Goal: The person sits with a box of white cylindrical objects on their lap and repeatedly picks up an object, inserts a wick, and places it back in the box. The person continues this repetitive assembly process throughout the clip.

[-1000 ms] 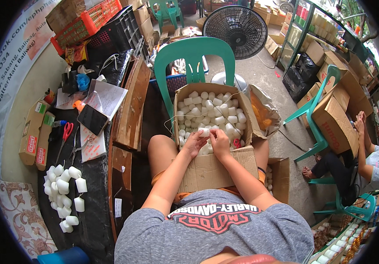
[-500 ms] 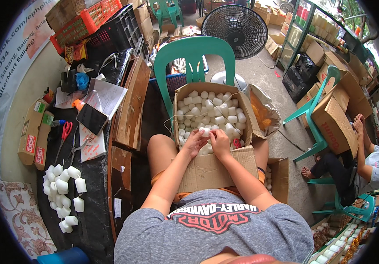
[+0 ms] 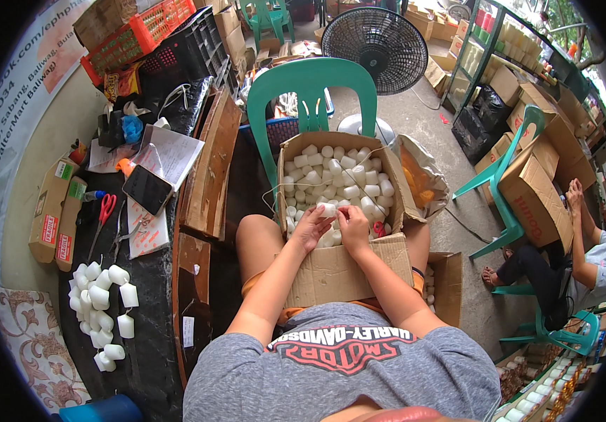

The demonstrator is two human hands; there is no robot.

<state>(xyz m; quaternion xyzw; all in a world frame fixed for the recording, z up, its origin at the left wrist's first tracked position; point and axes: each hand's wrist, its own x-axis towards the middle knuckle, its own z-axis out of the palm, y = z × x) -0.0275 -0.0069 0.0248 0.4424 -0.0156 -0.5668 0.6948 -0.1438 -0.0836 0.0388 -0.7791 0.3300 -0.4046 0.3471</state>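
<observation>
Holding: person's left hand, fingers closed on one white cylinder | Location: above open carton of matching pieces | right hand: fingertips at cylinder's right end; closure cannot be determined

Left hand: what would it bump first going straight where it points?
Beyond the white piece it holds, the left hand would probably meet the heap of white pieces in the cardboard box; depth is unclear.
</observation>
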